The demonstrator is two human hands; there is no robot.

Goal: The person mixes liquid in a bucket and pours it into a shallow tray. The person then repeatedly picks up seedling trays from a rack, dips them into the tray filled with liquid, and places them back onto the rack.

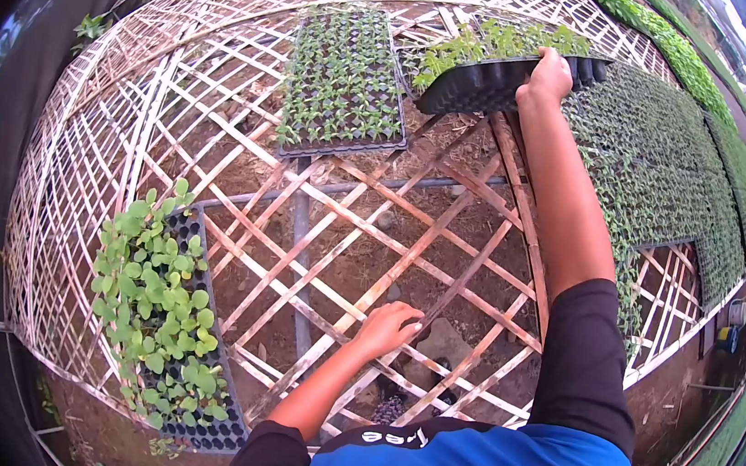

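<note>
My right hand (548,80) is stretched far forward, its fingers wrapped over the near side of a black seedling tray (477,86). This tray is tilted so its cupped underside shows, with light green seedlings (448,57) along its top. My left hand (387,329) is low in front of my body, over the wooden lattice (407,255), fingers loosely spread with nothing in them. Left of the held tray, another tray of small seedlings (346,83) lies flat on the lattice.
A tray of larger leafy seedlings (165,301) lies at the left, some of its cells bare. Densely planted trays (658,155) cover the right side. Under the lattice are a grey pipe (299,252) and brown soil. Dark netting (10,146) hangs at far left.
</note>
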